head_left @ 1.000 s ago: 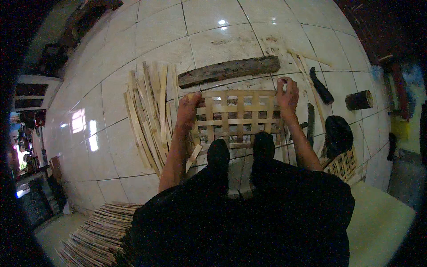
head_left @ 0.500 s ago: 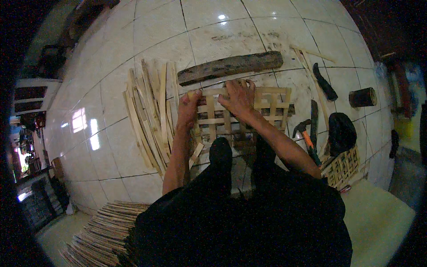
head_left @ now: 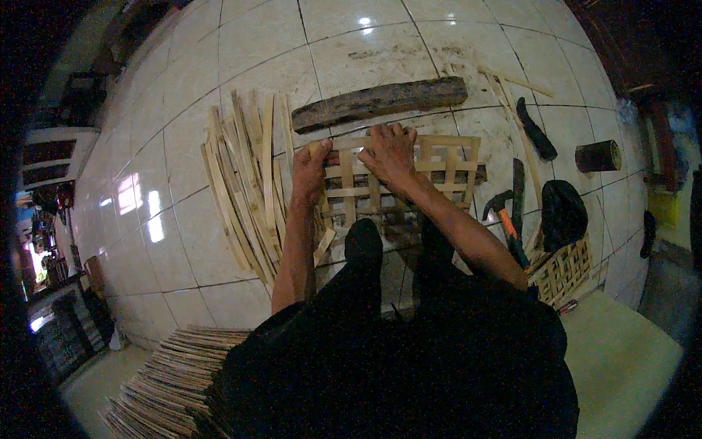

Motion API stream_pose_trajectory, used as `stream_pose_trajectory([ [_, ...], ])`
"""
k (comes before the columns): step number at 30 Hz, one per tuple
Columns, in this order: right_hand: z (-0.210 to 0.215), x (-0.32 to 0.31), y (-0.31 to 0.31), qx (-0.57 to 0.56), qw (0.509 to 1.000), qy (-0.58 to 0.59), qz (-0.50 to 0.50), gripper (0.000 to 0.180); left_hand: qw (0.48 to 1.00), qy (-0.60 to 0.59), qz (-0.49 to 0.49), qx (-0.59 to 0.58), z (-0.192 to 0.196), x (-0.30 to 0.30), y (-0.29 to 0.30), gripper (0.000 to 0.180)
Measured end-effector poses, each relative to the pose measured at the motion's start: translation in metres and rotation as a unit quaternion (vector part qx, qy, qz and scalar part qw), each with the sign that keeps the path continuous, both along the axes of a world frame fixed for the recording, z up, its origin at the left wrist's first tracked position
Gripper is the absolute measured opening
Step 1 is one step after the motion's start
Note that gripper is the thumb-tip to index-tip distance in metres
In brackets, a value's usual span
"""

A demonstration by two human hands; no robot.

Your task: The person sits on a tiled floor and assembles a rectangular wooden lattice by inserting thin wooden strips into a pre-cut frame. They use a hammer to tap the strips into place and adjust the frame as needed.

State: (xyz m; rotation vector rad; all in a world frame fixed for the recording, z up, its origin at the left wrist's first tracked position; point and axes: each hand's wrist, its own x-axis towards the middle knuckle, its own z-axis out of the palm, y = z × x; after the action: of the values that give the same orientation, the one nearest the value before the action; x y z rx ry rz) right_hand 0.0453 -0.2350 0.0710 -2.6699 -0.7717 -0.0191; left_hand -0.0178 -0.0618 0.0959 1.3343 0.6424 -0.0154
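Observation:
A woven lattice of flat bamboo strips [head_left: 451, 166] lies on the floor in front of my feet. My left hand [head_left: 310, 170] is closed on its far left corner, thumb uppermost. With curled fingers my right hand [head_left: 391, 154] grips the lattice's far edge near the middle. The fingertips of both hands are partly hidden, so the exact strip under them is hard to make out. Just beyond the lattice lies a dark, rough wooden beam [head_left: 380, 102], apart from my hands.
Loose bamboo strips [head_left: 245, 190] lie to the left. At right are a hammer [head_left: 506, 223], a dark curved piece [head_left: 536, 129], a short cylinder [head_left: 598, 157], a black bundle [head_left: 563, 214] and another woven piece [head_left: 564, 271]. Thin sticks [head_left: 172, 373] are piled at lower left.
Both hands keep their hold on the lattice and have barely shifted. The whole view has tilted slightly, so the beam and floor things sit a little higher in it.

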Motion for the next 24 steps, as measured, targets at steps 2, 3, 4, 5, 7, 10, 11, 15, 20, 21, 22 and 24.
stream_pose_trajectory([
  [2, 0.000, -0.001, 0.000, 0.008, 1.000, 0.005, 0.002, 0.052, 0.999, -0.033, -0.007, -0.021, -0.012, 0.001, 0.003, 0.026],
  [3, 0.001, -0.001, 0.000, 0.013, 1.000, 0.007, 0.003, 0.052, 0.998, -0.050, -0.010, -0.032, -0.017, 0.002, 0.005, 0.025],
  [4, 0.001, -0.001, 0.001, 0.003, 1.000, 0.009, 0.003, 0.053, 0.999, -0.038, -0.008, -0.036, -0.022, 0.001, 0.008, 0.025],
  [5, 0.001, 0.000, 0.002, -0.007, 1.000, 0.011, 0.002, 0.053, 0.999, -0.025, -0.008, -0.041, -0.021, 0.000, 0.009, 0.024],
  [7, -0.003, 0.000, 0.002, -0.010, 1.000, 0.012, 0.002, 0.055, 0.999, -0.020, -0.010, -0.046, -0.019, 0.001, 0.008, 0.024],
  [10, -0.011, -0.001, 0.000, 0.006, 1.000, 0.020, -0.012, 0.057, 0.999, -0.025, -0.029, -0.007, -0.014, 0.002, 0.005, 0.024],
  [11, -0.010, -0.002, 0.002, 0.001, 0.999, 0.032, -0.028, 0.056, 0.999, -0.014, -0.042, 0.030, -0.013, 0.001, 0.006, 0.024],
  [15, -0.014, 0.006, -0.009, 0.023, 0.999, 0.045, -0.004, 0.055, 0.989, -0.088, -0.069, 0.099, -0.044, 0.001, 0.014, 0.024],
  [20, 0.011, 0.021, -0.052, 0.147, 0.977, -0.133, -0.071, 0.050, 0.996, -0.074, -0.053, -0.006, -0.025, 0.000, 0.016, 0.023],
  [21, 0.024, 0.033, -0.083, 0.161, 0.974, -0.096, -0.124, 0.045, 0.994, -0.091, -0.051, -0.027, -0.025, 0.002, 0.014, 0.023],
  [22, 0.026, 0.041, -0.115, 0.198, 0.954, -0.098, -0.202, 0.038, 0.996, -0.072, -0.052, -0.014, -0.018, 0.003, 0.009, 0.023],
  [24, 0.023, 0.043, -0.173, 0.111, 0.938, -0.154, -0.290, 0.021, 0.998, -0.029, -0.058, 0.012, -0.003, 0.003, 0.001, 0.022],
])
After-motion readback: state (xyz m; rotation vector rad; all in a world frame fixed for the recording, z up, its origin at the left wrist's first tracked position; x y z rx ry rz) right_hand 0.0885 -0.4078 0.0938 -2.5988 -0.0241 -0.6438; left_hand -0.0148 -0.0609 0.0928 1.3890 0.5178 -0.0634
